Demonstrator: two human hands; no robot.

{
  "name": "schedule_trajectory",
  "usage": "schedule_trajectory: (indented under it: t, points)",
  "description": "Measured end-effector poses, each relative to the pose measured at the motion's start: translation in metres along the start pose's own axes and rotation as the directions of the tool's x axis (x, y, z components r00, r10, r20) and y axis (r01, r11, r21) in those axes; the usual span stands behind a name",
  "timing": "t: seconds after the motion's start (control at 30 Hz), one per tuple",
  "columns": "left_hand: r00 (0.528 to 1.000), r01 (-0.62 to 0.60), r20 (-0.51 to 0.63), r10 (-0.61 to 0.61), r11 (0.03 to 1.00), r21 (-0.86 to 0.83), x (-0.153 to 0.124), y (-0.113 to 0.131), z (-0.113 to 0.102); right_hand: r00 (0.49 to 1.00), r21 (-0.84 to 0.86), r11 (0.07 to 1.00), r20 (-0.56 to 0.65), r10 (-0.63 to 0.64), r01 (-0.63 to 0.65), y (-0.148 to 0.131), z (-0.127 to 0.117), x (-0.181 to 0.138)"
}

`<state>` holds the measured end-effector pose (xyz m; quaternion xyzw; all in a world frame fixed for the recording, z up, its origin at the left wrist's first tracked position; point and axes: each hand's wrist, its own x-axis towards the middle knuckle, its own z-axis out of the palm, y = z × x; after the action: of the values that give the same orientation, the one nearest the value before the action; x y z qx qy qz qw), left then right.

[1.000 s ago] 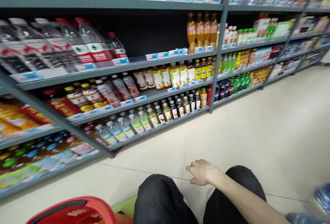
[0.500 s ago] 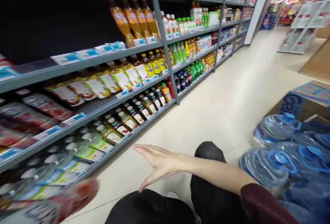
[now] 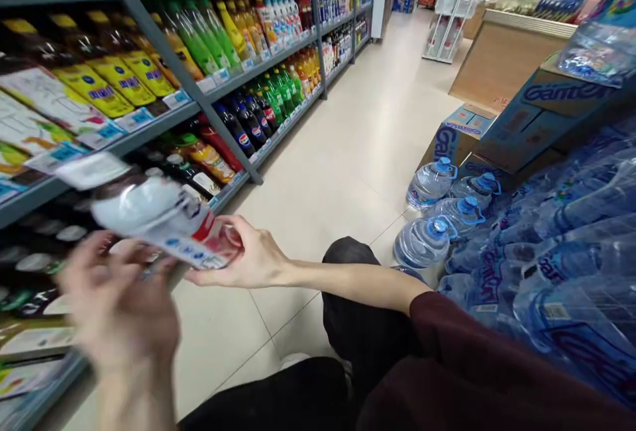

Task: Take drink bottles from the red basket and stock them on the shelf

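A drink bottle with a white cap and a white, red and blue label lies tilted in front of me, its cap toward the upper left. My right hand is closed around its reddish base. Just below the neck end is my left hand, blurred by motion, with its fingers bent and apart. Whether those fingertips touch the bottle cannot be made out. Behind both hands, dark bottles with white caps stand on the bottom shelf.
Shelves of drinks run along the left, with a grey upright between sections. On the right stand large water jugs, wrapped water packs and cardboard boxes. A tiled aisle stretches ahead, with a white rack farther off.
The bottle has come up from the lower left, and my right hand, spread and bare before, now grips its base. My left hand has come into view. The camera has swung right.
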<state>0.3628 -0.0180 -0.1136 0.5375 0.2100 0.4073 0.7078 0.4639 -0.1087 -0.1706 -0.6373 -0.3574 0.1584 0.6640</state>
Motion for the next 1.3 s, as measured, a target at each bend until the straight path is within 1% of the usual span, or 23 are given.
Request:
schedule_trajectory:
  t: [0.03,0.1,0.13,0.17,0.23,0.3,0.4,0.47,0.53,0.6,0.63,0.67,0.73,0.83,0.9,0.97,1.07,1.13,1.2,1.3]
  points:
    - [0.998,0.056,0.019,-0.055,0.997,-0.045,-0.008,-0.012,-0.001,0.999,0.090,0.995,0.008,0.036,-0.037,-0.002,0.003,-0.002]
    - [0.979,0.184,0.103,-0.173,0.978,-0.103,-0.025,-0.031,-0.008,0.998,0.232,0.971,0.024,0.054,-0.058,-0.001,0.008,-0.007]
    - [0.966,0.229,0.147,-0.212,0.967,-0.113,-0.032,-0.037,-0.012,0.999,0.278,0.959,0.024,0.045,-0.050,0.000,0.011,-0.010]
    - [0.960,0.240,0.176,-0.217,0.963,-0.120,-0.038,-0.041,-0.015,0.999,0.300,0.953,0.013,0.030,-0.032,0.002,0.013,-0.013]
    - [0.966,0.202,0.190,-0.174,0.970,-0.135,-0.043,-0.044,-0.020,1.000,0.282,0.960,-0.009,-0.003,0.005,0.006,0.016,-0.020]
    - [0.976,0.154,0.180,-0.124,0.974,-0.164,-0.043,-0.044,-0.023,1.000,0.182,0.983,-0.012,-0.020,0.022,0.008,0.017,-0.026]
    - [0.997,0.047,0.076,-0.033,0.982,-0.185,-0.038,-0.044,-0.026,0.991,0.127,0.987,0.077,-0.113,0.103,0.006,0.025,-0.027]
    - [1.000,0.009,-0.001,-0.009,0.980,-0.199,-0.034,-0.045,-0.032,0.985,0.142,0.985,0.125,-0.118,0.100,0.002,0.037,-0.021]
    - [0.999,0.025,-0.037,-0.036,0.967,-0.253,-0.030,-0.044,-0.043,0.982,0.175,0.985,0.184,-0.035,0.003,-0.001,0.052,-0.013]
    - [0.996,0.062,-0.047,-0.081,0.944,-0.325,-0.029,-0.043,-0.054,0.969,0.217,0.970,0.241,0.057,-0.111,-0.001,0.066,-0.007]
    - [0.994,0.081,-0.046,-0.104,0.931,-0.355,-0.028,-0.044,-0.059,0.962,0.233,0.961,0.262,0.082,-0.145,0.000,0.070,-0.006]
    - [0.991,0.100,-0.043,-0.125,0.920,-0.380,-0.029,-0.044,-0.063,0.957,0.246,0.956,0.277,0.089,-0.160,0.001,0.072,-0.007]
    - [0.985,0.141,-0.031,-0.170,0.898,-0.417,-0.031,-0.047,-0.065,0.960,0.255,0.958,0.275,0.059,-0.132,0.005,0.069,-0.012]
    - [0.977,0.199,0.020,-0.212,0.875,-0.442,-0.036,-0.052,-0.058,0.976,0.200,0.978,0.215,0.018,-0.062,0.010,0.057,-0.026]
    - [0.981,0.191,0.064,-0.181,0.885,-0.425,-0.038,-0.053,-0.051,0.988,0.142,0.990,0.154,-0.016,-0.006,0.012,0.049,-0.035]
    - [0.989,0.144,0.093,-0.117,0.914,-0.380,-0.039,-0.052,-0.046,0.990,0.113,0.992,0.123,-0.069,0.055,0.013,0.046,-0.041]
    - [0.995,0.053,0.101,-0.024,0.955,-0.293,-0.041,-0.048,-0.044,0.979,0.137,0.978,0.114,-0.171,0.155,0.010,0.045,-0.044]
    - [0.995,0.000,0.095,0.025,0.967,-0.256,-0.043,-0.045,-0.045,0.969,0.165,0.967,0.121,-0.216,0.195,0.007,0.046,-0.045]
    - [0.995,-0.040,0.077,0.059,0.972,-0.233,-0.044,-0.043,-0.048,0.968,0.194,0.964,0.139,-0.210,0.181,0.003,0.047,-0.044]
    - [0.992,-0.094,0.064,0.106,0.983,-0.161,-0.044,-0.043,-0.052,0.984,0.247,0.965,0.133,-0.119,0.084,-0.001,0.050,-0.041]
